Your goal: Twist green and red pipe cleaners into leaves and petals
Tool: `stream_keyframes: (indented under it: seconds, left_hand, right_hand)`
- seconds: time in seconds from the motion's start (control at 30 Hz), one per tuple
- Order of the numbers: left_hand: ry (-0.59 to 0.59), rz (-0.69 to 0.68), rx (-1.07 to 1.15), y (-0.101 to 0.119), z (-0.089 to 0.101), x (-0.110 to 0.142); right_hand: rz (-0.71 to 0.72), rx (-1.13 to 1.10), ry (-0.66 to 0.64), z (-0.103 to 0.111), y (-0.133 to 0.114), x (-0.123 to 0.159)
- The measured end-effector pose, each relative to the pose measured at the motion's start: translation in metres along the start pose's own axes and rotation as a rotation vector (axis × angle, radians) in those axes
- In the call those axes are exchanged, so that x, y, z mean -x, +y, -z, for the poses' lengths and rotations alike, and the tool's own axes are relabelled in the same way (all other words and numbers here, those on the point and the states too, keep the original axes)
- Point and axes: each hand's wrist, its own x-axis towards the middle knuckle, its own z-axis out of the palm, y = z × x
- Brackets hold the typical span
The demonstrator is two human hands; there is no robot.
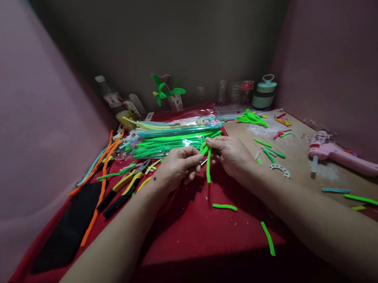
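Note:
A bright green pipe cleaner (pixel 209 166) is bent into a loop between my two hands, with one end hanging straight down. The fingertips of my left hand (pixel 180 165) pinch its lower left part. At the top of the loop, my right hand (pixel 229 152) is closed on it with thumb and fingers. Something small and shiny shows by the left fingertips, too small to name. Just behind the hands lies a clear bag of green pipe cleaners (pixel 172 142). Two short green pieces, one nearer (pixel 225 207) and one farther right (pixel 268 238), lie on the red cloth (pixel 181 237).
Yellow-and-black pliers (pixel 124 191), orange pipe cleaners (pixel 95 221) and a dark flat object (pixel 69 228) lie left. A pink glue gun (pixel 348 158) and cut pieces lie on the board (pixel 300 163) at right. Bottles and a pipe-cleaner plant (pixel 167 89) stand behind.

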Motion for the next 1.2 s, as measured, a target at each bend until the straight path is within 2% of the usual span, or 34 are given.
stream_keyframes:
  seconds: [0.23, 0.57, 0.87, 1.0, 1.1, 1.2]
  left_hand:
    - [-0.041, 0.032, 0.035, 0.003, 0.003, 0.004]
    - [0.001, -0.012, 0.036, 0.003, 0.001, 0.004]
    - [-0.005, 0.041, 0.063, 0.003, 0.005, 0.003]
    - [0.004, 0.051, 0.077, 0.000, 0.007, 0.001]
    - [0.038, 0.022, 0.075, 0.001, 0.005, 0.001]
    - [0.143, -0.059, 0.050, 0.005, 0.002, 0.003]
  right_hand:
    - [-0.040, -0.019, 0.072, 0.000, -0.004, -0.003]
    - [0.003, -0.006, 0.037, -0.002, -0.010, 0.001]
    - [-0.017, -0.099, -0.009, 0.002, -0.003, -0.004]
    - [-0.013, -0.063, -0.008, 0.003, -0.002, -0.006]
    - [-0.014, -0.044, -0.070, 0.002, -0.004, -0.002]
    - [-0.050, 0.021, -0.165, 0.002, -0.004, 0.002]
